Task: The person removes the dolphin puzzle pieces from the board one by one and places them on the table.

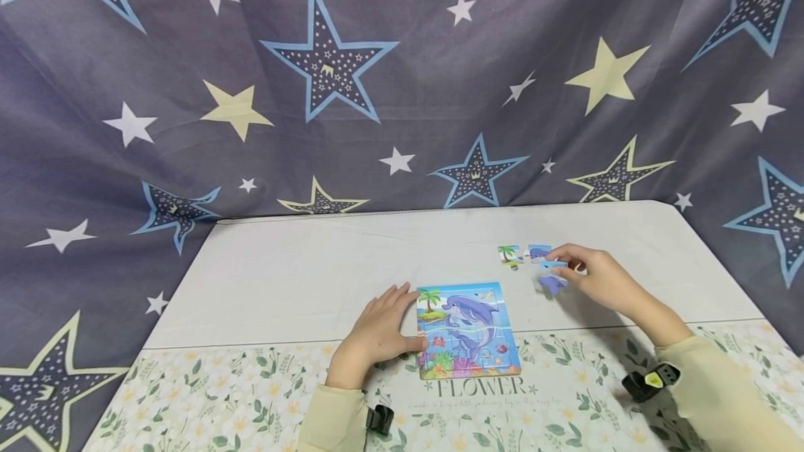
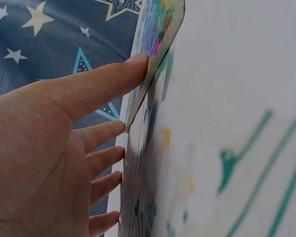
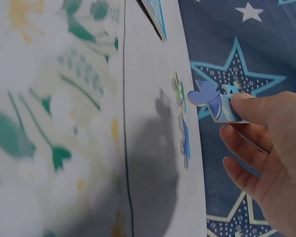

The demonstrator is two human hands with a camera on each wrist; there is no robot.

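A square jigsaw board (image 1: pixel 471 372) with a dolphin picture lies at mid-table. My left hand (image 1: pixel 380 330) rests at its left side, fingers spread; in the left wrist view the thumb (image 2: pixel 108 84) touches the board's edge. Farther right, my right hand (image 1: pixel 597 281) pinches a blue and purple puzzle piece (image 3: pixel 209 101) between thumb and fingers, held above the table. Two loose pieces lie close to that hand: one with a palm tree (image 1: pixel 510 254) and one showing purple and blue (image 1: pixel 538 252), partly beside the fingertips.
The white tabletop (image 1: pixel 301 277) has a floral cloth (image 1: pixel 251 396) across its near part, printed with the word FLOWER. A dark curtain with stars (image 1: pixel 402 89) hangs behind and along the sides. Each wrist wears a black strap device (image 1: pixel 380 419).
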